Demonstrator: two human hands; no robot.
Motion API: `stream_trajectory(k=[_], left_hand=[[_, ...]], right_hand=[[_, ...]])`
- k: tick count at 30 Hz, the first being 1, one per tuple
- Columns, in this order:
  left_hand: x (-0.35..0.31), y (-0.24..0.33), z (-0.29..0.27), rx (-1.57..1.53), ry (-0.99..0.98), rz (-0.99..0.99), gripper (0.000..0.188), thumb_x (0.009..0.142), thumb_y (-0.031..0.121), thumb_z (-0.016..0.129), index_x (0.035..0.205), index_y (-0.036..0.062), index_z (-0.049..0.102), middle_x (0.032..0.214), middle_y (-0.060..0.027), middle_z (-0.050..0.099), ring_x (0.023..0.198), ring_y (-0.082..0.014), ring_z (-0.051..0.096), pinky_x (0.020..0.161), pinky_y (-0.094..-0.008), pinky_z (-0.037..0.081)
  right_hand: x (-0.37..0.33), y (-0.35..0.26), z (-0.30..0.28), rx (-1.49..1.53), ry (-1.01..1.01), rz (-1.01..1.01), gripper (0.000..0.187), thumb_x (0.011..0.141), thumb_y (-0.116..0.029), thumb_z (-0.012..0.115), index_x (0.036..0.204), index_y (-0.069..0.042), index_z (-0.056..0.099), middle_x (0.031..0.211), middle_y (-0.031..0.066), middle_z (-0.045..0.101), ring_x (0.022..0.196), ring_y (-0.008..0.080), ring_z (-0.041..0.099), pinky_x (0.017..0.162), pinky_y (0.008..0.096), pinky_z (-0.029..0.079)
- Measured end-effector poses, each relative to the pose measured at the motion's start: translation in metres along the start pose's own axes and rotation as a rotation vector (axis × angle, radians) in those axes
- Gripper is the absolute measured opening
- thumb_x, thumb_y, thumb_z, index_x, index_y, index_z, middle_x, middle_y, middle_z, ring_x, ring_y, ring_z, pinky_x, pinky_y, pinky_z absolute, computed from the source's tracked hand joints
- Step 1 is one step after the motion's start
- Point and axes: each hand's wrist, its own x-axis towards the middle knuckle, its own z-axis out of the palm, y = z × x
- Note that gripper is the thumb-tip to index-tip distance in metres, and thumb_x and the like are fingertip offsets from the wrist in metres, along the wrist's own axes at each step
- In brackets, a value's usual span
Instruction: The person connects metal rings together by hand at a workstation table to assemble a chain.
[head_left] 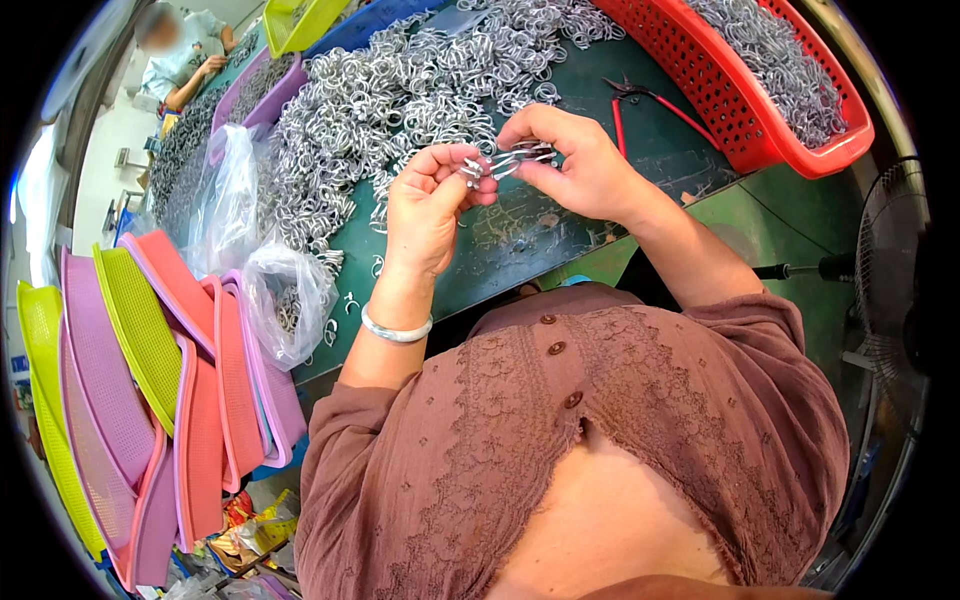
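Note:
Over the near edge of the green table (480, 255), my two hands meet with small silvery metal pieces between them. My left hand (432, 195) pinches a small metal ring-like piece (472, 173) with thumb and fingers. Several shiny metal rings (525, 153) are held in my right hand (575, 160), its thumb below and index finger above them. The pieces nearly touch or overlap; whether they are joined I cannot tell. Just beyond lies a big heap of similar curved metal pieces (400, 85).
Right of the heap are red-handled pliers (640, 100) and a red basket (740, 110) of metal pieces. Clear plastic bags (290, 300) and stacked coloured baskets (130, 350) stand at left. A fan (895, 260) is at right; another person (185, 60) sits far left.

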Motion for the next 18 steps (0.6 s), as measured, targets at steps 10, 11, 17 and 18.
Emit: stream_trajectory(k=[10, 11, 17, 18], left_hand=[[-0.0003, 0.0006, -0.0046, -0.074, -0.020, -0.069, 0.018, 0.082, 0.000, 0.046, 0.100, -0.0020, 0.051, 0.084, -0.0111, 0.060, 0.072, -0.0164, 0.062, 0.066, -0.0264, 0.053], [-0.0003, 0.0008, -0.0050, -0.080, -0.024, -0.075, 0.019, 0.082, -0.001, 0.046, 0.101, -0.0021, 0.051, 0.085, -0.0115, 0.060, 0.072, -0.0167, 0.062, 0.066, -0.0265, 0.053], [-0.0015, 0.0022, -0.0025, -0.218, -0.031, -0.137, 0.028, 0.077, -0.007, 0.044, 0.104, -0.0017, 0.051, 0.094, -0.0104, 0.057, 0.083, -0.0181, 0.060, 0.073, -0.0296, 0.052], [-0.0024, 0.0019, -0.0029, -0.225, -0.056, -0.141, 0.028, 0.077, -0.007, 0.045, 0.104, -0.0013, 0.051, 0.094, -0.0096, 0.057, 0.083, -0.0175, 0.059, 0.073, -0.0287, 0.051]], right_hand=[[-0.0002, -0.0014, 0.0001, -0.009, 0.003, 0.016, 0.025, 0.067, 0.003, 0.060, 0.091, -0.001, 0.054, 0.085, 0.0103, 0.058, 0.077, 0.0210, 0.058, 0.069, 0.0290, 0.047], [-0.0002, -0.0018, 0.0000, -0.007, 0.003, 0.016, 0.024, 0.067, 0.003, 0.060, 0.091, -0.001, 0.054, 0.085, 0.0103, 0.058, 0.077, 0.0208, 0.059, 0.069, 0.0289, 0.047], [-0.0009, -0.0029, 0.0010, 0.016, 0.016, 0.053, 0.024, 0.068, 0.003, 0.060, 0.092, -0.001, 0.054, 0.084, 0.0096, 0.057, 0.075, 0.0180, 0.058, 0.067, 0.0275, 0.047], [-0.0010, -0.0028, 0.0014, 0.029, 0.023, 0.053, 0.024, 0.069, 0.003, 0.060, 0.092, -0.001, 0.054, 0.084, 0.0092, 0.057, 0.075, 0.0174, 0.058, 0.068, 0.0271, 0.046]])
